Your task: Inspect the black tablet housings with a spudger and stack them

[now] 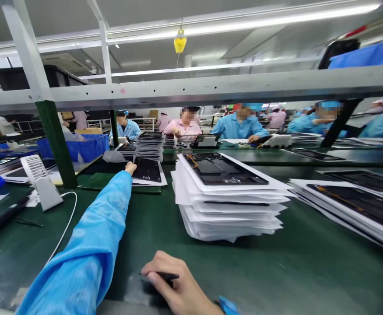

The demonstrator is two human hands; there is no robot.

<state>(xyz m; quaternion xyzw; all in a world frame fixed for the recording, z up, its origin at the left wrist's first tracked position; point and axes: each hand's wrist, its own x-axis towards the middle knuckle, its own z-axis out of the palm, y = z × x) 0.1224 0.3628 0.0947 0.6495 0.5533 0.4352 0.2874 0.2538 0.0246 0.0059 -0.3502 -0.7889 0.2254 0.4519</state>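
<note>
My left hand, at the end of an outstretched blue sleeve, is closed at the left edge of a black device panel. That panel lies on a white sheet, and my fingertips are partly hidden. Low in the view, my right hand grips a slim black pointed tool between thumb and fingers, just above the green tabletop. A tall stack of white sheets stands beyond my right hand, with another black panel on top showing orange strips.
More panels on sheets lie at right. A small white fan with a white cable stands at left, near a blue bin. A metal shelf beam crosses overhead on green-based posts. Several co-workers sit across the bench.
</note>
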